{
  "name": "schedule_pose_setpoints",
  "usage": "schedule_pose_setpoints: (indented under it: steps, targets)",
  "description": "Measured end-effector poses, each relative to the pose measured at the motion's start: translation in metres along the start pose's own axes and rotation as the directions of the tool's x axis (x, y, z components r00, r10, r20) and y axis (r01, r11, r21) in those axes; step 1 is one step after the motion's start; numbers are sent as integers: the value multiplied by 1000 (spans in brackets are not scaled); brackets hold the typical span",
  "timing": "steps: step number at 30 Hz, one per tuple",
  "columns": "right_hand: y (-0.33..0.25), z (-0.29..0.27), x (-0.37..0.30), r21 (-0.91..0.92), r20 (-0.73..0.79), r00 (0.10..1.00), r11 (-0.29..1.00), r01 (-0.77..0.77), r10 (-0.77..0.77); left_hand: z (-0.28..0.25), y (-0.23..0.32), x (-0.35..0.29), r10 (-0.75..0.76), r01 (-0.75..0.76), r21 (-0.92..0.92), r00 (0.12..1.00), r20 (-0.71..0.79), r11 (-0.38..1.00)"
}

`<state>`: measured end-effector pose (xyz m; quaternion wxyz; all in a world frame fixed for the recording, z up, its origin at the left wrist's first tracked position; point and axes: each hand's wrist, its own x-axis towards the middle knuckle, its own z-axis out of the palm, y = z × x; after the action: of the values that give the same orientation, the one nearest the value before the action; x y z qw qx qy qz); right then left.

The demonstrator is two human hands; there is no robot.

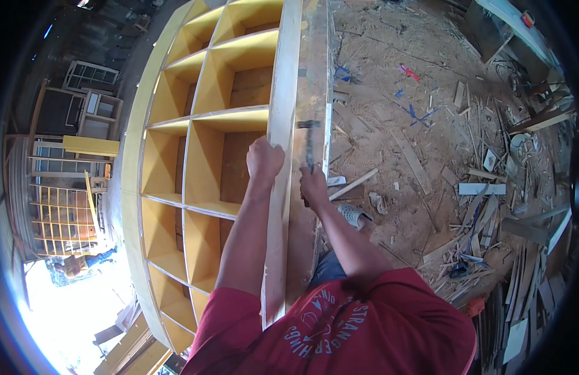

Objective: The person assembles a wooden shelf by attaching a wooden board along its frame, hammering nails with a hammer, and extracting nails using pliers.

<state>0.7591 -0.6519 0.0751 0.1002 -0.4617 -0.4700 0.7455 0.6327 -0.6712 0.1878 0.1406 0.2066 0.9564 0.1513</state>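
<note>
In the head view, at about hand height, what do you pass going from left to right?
Stacked window frames → yellow cubby shelf unit → left hand gripping the unit's pale side board → right hand holding a hammer → sandalled foot → wood offcuts on the sawdust floor.

1. Wood offcuts [489, 212] litter the sawdust floor [389, 75] at three o'clock.
2. Blue scraps [420, 114] lie at one o'clock.
3. A grey sandal [354, 215] sits near centre.
4. Window frames [92, 78] stand at ten o'clock.
</note>
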Motion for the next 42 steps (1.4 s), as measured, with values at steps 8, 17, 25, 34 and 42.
schedule_pose_setpoints:
  steps: [8, 17, 25, 34, 42]
  targets:
    - [-28, -16, -8, -3, 219, 973, 997, -75, 74, 8, -30, 25, -28, 28, -6, 999, 33, 1000]
    - [-19, -148, -52, -388, 99, 983, 916, -104, 154, 78, -109, 137, 39, 424, -882, 904, 426, -205]
    - [25, -296, -49, -593, -88, 995, 801, -83, 38, 56, -35, 116, -224, 298, -892, 896, 384, -340]
    - [36, -335, 44, -537, 156, 986, 833, 134, -58, 106, -54, 115, -345, 449, -892, 830, 438, -50]
    - [-90, -265, 75, -666, 394, 898, 612, 426, -196, 197, -98, 166, -342, 480, -741, 873, 348, 471]
